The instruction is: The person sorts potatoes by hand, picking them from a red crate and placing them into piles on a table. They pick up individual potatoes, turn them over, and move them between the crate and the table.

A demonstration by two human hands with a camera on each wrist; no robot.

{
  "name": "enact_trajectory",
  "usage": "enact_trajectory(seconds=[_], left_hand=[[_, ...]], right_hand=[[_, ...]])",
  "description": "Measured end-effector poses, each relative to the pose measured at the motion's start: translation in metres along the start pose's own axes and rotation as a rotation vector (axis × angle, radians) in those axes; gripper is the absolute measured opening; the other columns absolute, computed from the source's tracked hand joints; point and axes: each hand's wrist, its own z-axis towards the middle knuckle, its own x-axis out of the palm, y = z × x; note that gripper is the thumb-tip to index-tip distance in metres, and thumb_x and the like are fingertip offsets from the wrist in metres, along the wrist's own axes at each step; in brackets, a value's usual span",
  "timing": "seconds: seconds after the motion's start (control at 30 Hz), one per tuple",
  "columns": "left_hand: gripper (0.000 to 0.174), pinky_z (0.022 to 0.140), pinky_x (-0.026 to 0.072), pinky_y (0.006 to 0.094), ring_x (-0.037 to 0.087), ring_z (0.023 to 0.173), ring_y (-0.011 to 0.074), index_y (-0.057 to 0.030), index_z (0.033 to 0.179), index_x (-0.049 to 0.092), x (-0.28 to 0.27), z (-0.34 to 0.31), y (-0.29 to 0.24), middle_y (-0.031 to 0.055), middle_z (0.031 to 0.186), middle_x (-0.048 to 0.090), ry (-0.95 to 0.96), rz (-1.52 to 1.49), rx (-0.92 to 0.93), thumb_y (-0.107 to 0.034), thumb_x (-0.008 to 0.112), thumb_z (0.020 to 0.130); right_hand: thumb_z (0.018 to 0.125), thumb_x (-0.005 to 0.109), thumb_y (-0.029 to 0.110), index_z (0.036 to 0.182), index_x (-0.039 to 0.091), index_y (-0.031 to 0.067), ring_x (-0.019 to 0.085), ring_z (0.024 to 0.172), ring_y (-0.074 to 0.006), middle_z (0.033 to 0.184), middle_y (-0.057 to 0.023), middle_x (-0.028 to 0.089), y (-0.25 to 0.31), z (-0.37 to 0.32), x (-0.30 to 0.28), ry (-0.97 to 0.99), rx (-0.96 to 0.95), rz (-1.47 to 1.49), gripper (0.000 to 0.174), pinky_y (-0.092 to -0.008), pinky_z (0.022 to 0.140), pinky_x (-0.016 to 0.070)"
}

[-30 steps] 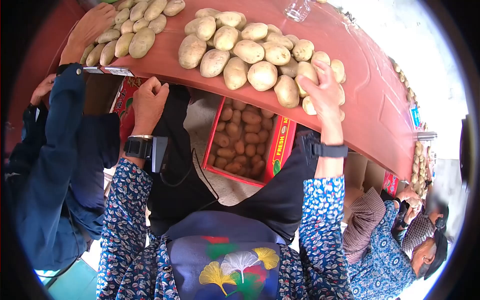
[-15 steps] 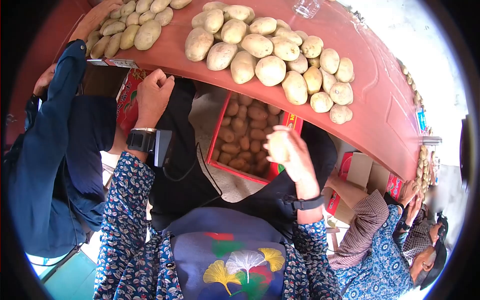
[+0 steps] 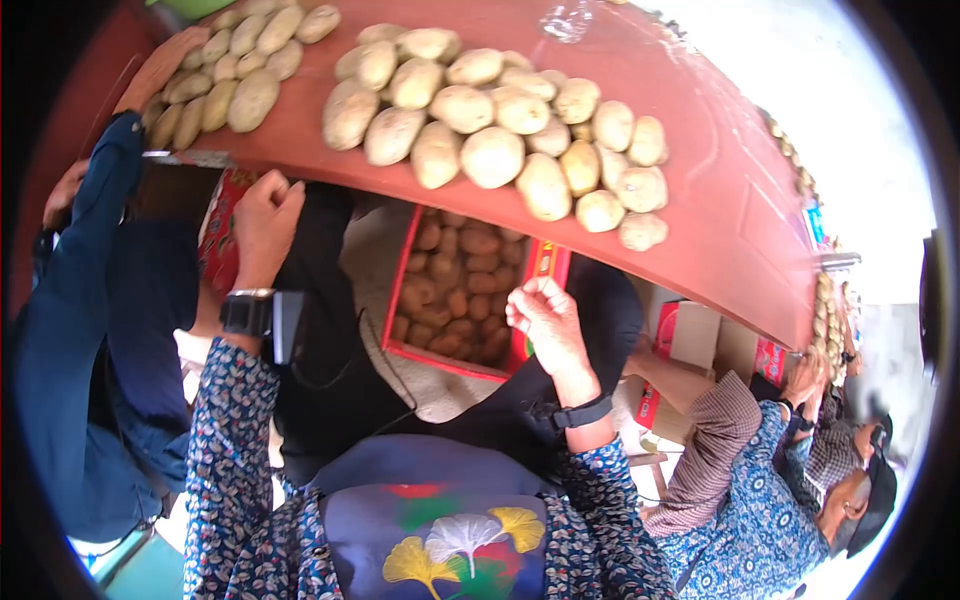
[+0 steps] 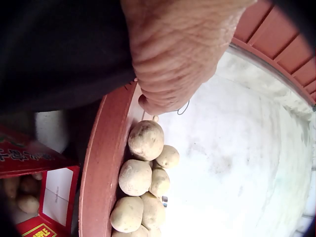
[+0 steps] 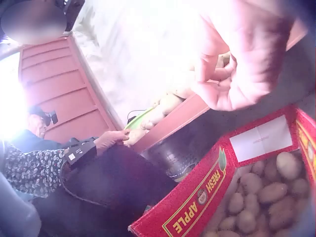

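Observation:
In the head view my right hand (image 3: 548,325) hovers over the front right edge of the red apple box (image 3: 402,275), its fingers loosely bent and nothing in them. Many potatoes (image 3: 460,285) fill the box below; a paler potato (image 5: 289,165) lies on top in the right wrist view. My left hand (image 3: 265,225) rests idle by my left knee, in front of the table edge, fingers loosely curled and holding nothing. A large pile of pale potatoes (image 3: 492,156) sits on the reddish table (image 3: 720,215) above the box.
A second potato group (image 3: 252,100) lies at the table's left, with a neighbour's hand (image 3: 165,70) at it. A clear glass (image 3: 568,20) stands at the far edge. Cardboard boxes (image 3: 690,340) stand under the table at right, near another seated person (image 3: 755,500).
My right hand took a potato from the right end of the pile, brought it down over the box and let it go. My left hand has stayed by the knee.

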Motion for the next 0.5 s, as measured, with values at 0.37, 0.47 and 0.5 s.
enact_trajectory(seconds=[0.37, 0.47, 0.5], left_hand=[[0.030, 0.050, 0.0353, 0.0352, 0.037, 0.048, 0.0202, -0.0001, 0.064, 0.040, -0.003, -0.005, -0.005, 0.0092, 0.053, 0.040, 0.003, -0.034, 0.009, -0.011, 0.063, 0.080], [0.030, 0.050, 0.0355, 0.0352, 0.037, 0.048, 0.0203, -0.0002, 0.064, 0.041, 0.000, -0.005, -0.004, 0.0089, 0.053, 0.040, 0.019, -0.020, -0.023, -0.012, 0.063, 0.080], [0.030, 0.050, 0.0357, 0.0351, 0.037, 0.048, 0.0201, -0.0003, 0.064, 0.041, -0.002, -0.004, -0.001, 0.0087, 0.053, 0.040, 0.015, -0.016, -0.006, -0.013, 0.063, 0.080]], right_hand=[[0.089, 0.059, 0.014, 0.092, 0.058, 0.0052, 0.052, 0.069, -0.0063, 0.083, -0.0013, 0.060, 0.124, -0.004, -0.003, -0.231, -0.482, -0.319, 0.010, -0.0218, 0.063, 0.0440], [0.084, 0.059, 0.007, 0.107, 0.056, 0.0030, 0.056, 0.086, -0.0103, 0.096, -0.0047, 0.061, 0.167, 0.029, -0.024, -0.299, -0.692, -0.520, 0.024, -0.0239, 0.073, 0.0467], [0.081, 0.061, 0.008, 0.112, 0.054, 0.0021, 0.057, 0.091, -0.0149, 0.101, -0.0090, 0.061, 0.181, 0.047, -0.036, -0.345, -0.692, -0.657, 0.032, -0.0272, 0.077, 0.0471]])
